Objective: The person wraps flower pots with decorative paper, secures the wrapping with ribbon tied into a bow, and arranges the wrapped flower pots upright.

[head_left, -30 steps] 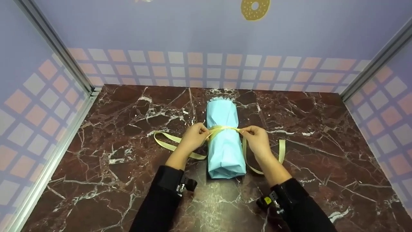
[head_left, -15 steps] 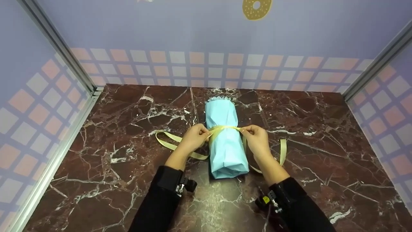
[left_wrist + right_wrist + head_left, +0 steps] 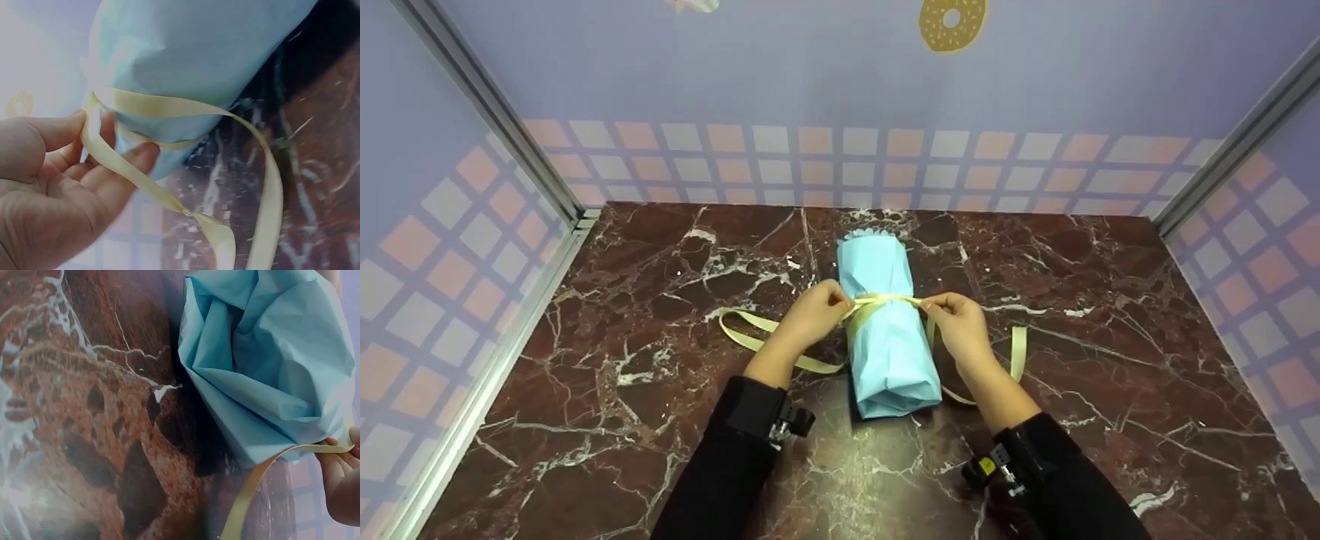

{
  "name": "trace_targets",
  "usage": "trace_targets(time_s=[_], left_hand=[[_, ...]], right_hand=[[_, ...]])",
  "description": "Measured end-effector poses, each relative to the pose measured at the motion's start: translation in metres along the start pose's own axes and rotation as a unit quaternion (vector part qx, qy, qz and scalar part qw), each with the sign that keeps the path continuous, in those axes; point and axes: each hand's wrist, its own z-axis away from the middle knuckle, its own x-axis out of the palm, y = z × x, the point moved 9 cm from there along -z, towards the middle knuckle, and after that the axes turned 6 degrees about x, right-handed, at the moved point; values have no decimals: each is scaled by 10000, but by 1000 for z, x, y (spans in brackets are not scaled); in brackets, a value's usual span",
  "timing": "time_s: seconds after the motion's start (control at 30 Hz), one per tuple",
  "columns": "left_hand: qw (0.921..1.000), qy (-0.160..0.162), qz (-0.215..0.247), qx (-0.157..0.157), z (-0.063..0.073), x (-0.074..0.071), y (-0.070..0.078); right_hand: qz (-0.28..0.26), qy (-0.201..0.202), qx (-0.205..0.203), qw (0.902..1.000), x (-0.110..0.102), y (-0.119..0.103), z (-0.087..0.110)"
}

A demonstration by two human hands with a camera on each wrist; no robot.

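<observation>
A light blue paper-wrapped roll (image 3: 889,360) with a scalloped white-looking far end lies lengthwise in the middle of the head view. Around its waist runs a yellow ribbon (image 3: 877,299), crossed on top. My left hand (image 3: 815,313) pinches one part of it at the roll's left side; the left wrist view shows the ribbon (image 3: 160,106) between thumb and fingers, its tail hanging in a loop. On the opposite side, my right hand (image 3: 962,324) pinches the other part. In the right wrist view, folded paper (image 3: 281,365) closes the near end, and the ribbon's knot is hidden.
The roll rests on a dark red marbled tabletop (image 3: 607,420). One loose ribbon tail (image 3: 746,341) curls out to the left, another (image 3: 1018,352) to the right. Lilac panels with a checked border (image 3: 810,154) enclose the back and both sides.
The roll's near end has swung slightly right. My left hand has shifted slightly up and away, and the ribbon over the top looks narrower and straighter. My right hand stays nearly still.
</observation>
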Motion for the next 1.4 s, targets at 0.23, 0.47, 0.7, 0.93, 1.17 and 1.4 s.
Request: trace_targets(time_s=[0.23,0.47,0.7,0.93,1.17,1.4], left_hand=[[9994,-190,261,-143,2,3,1],[9998,138,92,-74,0,3,-2],[9962,657,-432,-368,3,1,-6],[9886,1031,-1049,-323,8,1,0],[9860,1248,-1076,-272,12,1,0],[9861,1365,-949,-72,7,-1,-1]], right_hand=[[19,-146,-6,9999,3,-2,0],[-35,-100,0,9999,1,-2,0],[-159,-215,203,9994,4,2,-1],[-329,-140,196,9992,4,3,0],[-365,-256,274,9986,6,5,-2],[-388,-316,442,9978,5,11,-6]])
